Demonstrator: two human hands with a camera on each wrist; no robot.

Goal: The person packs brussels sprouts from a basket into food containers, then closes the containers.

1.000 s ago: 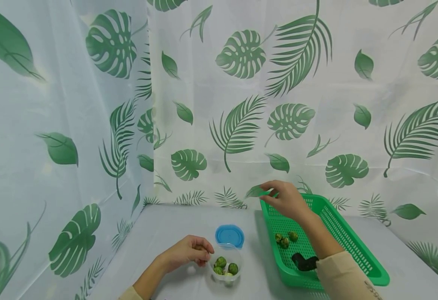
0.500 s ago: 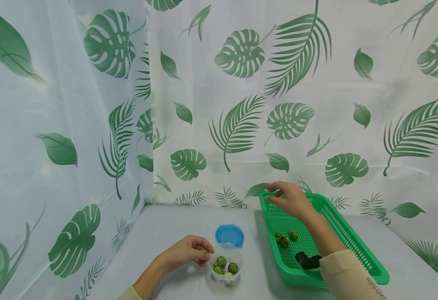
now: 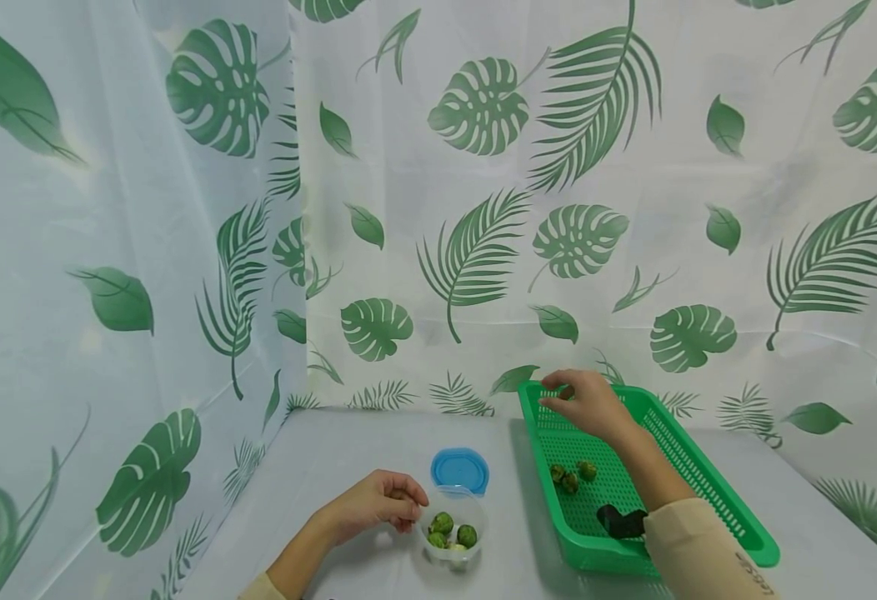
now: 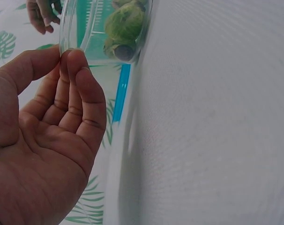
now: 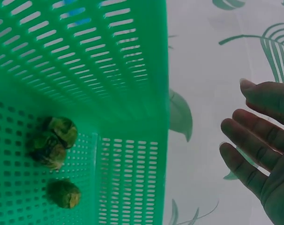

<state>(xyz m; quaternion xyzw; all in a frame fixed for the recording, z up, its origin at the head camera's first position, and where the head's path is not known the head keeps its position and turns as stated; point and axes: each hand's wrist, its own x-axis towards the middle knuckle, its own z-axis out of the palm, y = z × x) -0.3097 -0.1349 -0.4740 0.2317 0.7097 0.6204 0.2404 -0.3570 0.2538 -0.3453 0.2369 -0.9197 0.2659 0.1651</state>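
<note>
A small clear plastic container [image 3: 451,533] holds several green sprouts [image 3: 442,524] near the table's front. My left hand [image 3: 378,502] sits at its left side; in the left wrist view the thumb and fingers [image 4: 81,79] pinch the container's rim [image 4: 66,33]. My right hand [image 3: 587,403] hovers over the far end of a green slotted basket [image 3: 697,492], fingers spread and holding nothing; its open palm [image 5: 261,150] shows in the right wrist view. Three sprouts [image 3: 572,477] lie on the basket floor, nearer me than the hand, and appear as sprouts [image 5: 53,140] in the right wrist view.
A blue lid [image 3: 459,471] lies on the grey table [image 3: 348,450] just behind the container. Leaf-printed curtains [image 3: 483,208] close off the back and left sides. A black wrist strap [image 3: 620,522] shows on my right forearm over the basket.
My right hand has come down and slightly right, from above the basket's far-left rim to over its far end. The left hand and container have not moved.
</note>
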